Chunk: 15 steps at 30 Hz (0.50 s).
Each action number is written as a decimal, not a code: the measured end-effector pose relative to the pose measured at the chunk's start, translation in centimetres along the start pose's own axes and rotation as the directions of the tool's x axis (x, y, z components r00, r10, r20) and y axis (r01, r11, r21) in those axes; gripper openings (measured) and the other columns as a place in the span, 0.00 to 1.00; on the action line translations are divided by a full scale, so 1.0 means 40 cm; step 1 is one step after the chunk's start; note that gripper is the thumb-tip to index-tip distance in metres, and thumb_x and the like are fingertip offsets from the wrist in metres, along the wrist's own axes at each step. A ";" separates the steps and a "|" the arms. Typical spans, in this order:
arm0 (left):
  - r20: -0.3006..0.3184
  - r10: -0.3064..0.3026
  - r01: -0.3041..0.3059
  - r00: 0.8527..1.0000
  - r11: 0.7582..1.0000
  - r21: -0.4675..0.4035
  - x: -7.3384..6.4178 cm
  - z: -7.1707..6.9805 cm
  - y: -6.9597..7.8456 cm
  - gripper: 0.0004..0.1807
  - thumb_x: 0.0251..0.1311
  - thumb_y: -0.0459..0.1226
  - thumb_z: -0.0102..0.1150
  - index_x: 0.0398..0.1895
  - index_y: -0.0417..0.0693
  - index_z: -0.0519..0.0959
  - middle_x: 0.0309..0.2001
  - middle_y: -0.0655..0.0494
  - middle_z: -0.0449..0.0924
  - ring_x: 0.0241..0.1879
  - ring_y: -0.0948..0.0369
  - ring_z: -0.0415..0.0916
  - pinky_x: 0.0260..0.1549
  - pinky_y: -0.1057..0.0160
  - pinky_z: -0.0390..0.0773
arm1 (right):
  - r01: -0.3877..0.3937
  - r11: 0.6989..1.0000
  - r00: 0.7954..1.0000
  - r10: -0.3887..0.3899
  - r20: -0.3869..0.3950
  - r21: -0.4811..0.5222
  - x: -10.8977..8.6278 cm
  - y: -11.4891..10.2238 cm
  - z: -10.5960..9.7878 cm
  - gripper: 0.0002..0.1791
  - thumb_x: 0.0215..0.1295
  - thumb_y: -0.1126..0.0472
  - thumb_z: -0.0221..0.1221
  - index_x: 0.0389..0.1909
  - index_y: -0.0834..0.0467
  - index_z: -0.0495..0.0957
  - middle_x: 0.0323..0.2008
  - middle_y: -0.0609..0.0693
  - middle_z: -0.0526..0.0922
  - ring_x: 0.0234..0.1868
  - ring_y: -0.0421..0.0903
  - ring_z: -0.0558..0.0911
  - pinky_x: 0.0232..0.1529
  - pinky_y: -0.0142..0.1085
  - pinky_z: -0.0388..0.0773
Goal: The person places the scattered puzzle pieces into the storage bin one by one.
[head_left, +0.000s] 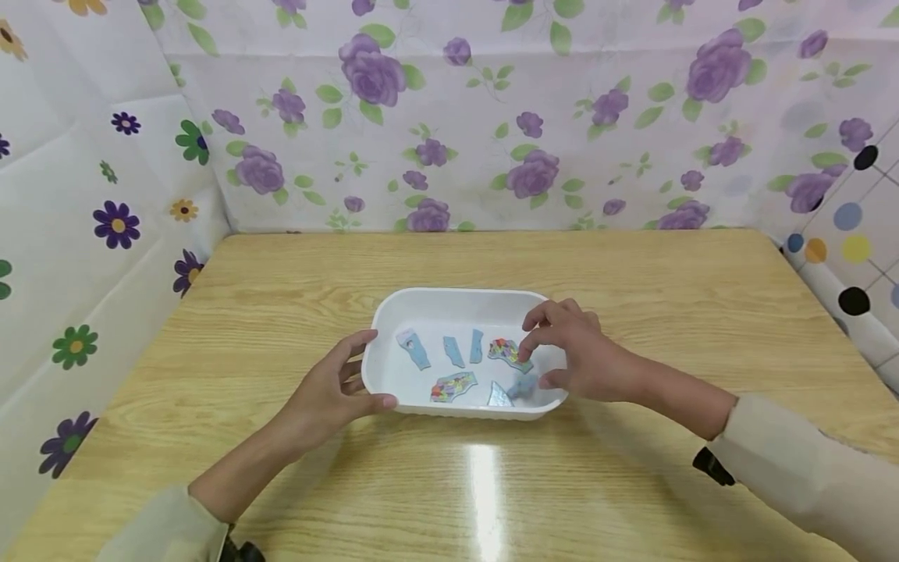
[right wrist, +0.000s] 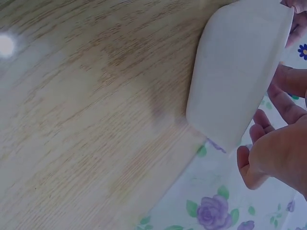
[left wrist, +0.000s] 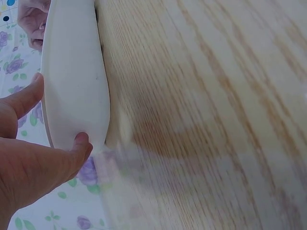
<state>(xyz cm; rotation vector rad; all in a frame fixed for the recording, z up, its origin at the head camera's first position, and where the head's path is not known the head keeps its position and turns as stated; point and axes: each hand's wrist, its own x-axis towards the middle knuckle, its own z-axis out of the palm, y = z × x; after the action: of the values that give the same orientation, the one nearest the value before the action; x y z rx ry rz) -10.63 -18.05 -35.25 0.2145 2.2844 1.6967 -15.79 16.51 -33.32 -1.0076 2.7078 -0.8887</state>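
Note:
A white plastic tray (head_left: 463,300) with rounded corners rests on the table. Several flat, irregular puzzle-like pieces lie in it: light blue strips (head_left: 453,351), a blue piece with a pale end (head_left: 414,349), a multicoloured piece (head_left: 453,386) and a pale piece (head_left: 499,395). My left hand (head_left: 342,384) holds the tray's left end, thumb at the near rim and fingers along the outer wall. Over the right end my right hand (head_left: 583,351) reaches in, fingers spread and bent, one fingertip by another multicoloured piece (head_left: 507,353). A blurred bluish piece (head_left: 522,386) lies below those fingers, near the thumb.
The wood-grain table (head_left: 295,273) spreads around the tray, with a bright reflection near its front. Behind it hangs a flowered cloth (head_left: 477,140). More patterned sheeting (head_left: 91,273) covers the left side, and dotted sheeting (head_left: 853,250) the right.

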 end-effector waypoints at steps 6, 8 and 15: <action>0.003 -0.005 0.005 1.000 1.000 0.004 -0.002 -0.001 0.001 0.53 0.50 0.37 0.73 0.75 0.47 0.49 0.70 0.43 0.56 0.63 0.44 0.67 0.51 0.62 0.79 | -0.003 1.000 0.998 0.002 -0.062 -0.011 -0.006 0.002 -0.013 0.16 0.50 0.70 0.70 0.37 0.49 0.82 0.51 0.51 0.71 0.53 0.50 0.62 0.50 0.50 0.53; 0.004 -0.006 0.006 1.000 1.000 0.004 -0.002 -0.001 0.002 0.53 0.50 0.38 0.73 0.75 0.47 0.49 0.70 0.44 0.56 0.63 0.44 0.67 0.51 0.61 0.79 | -0.002 1.000 0.997 0.001 -0.079 -0.006 -0.011 0.003 -0.021 0.14 0.52 0.69 0.69 0.36 0.49 0.81 0.51 0.50 0.72 0.53 0.50 0.62 0.50 0.50 0.53; 0.007 -0.001 0.001 1.000 1.000 -0.001 0.001 0.000 0.002 0.53 0.50 0.37 0.73 0.75 0.46 0.49 0.70 0.43 0.55 0.64 0.44 0.67 0.51 0.62 0.79 | -0.013 1.000 0.995 0.014 -0.100 0.012 -0.024 -0.002 -0.040 0.12 0.56 0.68 0.67 0.36 0.48 0.81 0.50 0.48 0.72 0.52 0.49 0.62 0.50 0.50 0.53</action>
<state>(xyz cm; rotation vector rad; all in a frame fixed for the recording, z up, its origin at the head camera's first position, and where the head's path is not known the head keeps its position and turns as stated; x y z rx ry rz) -10.67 -18.03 -35.17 0.2193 2.2781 1.6939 -15.48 17.84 -32.02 -0.9664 2.7845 -0.9770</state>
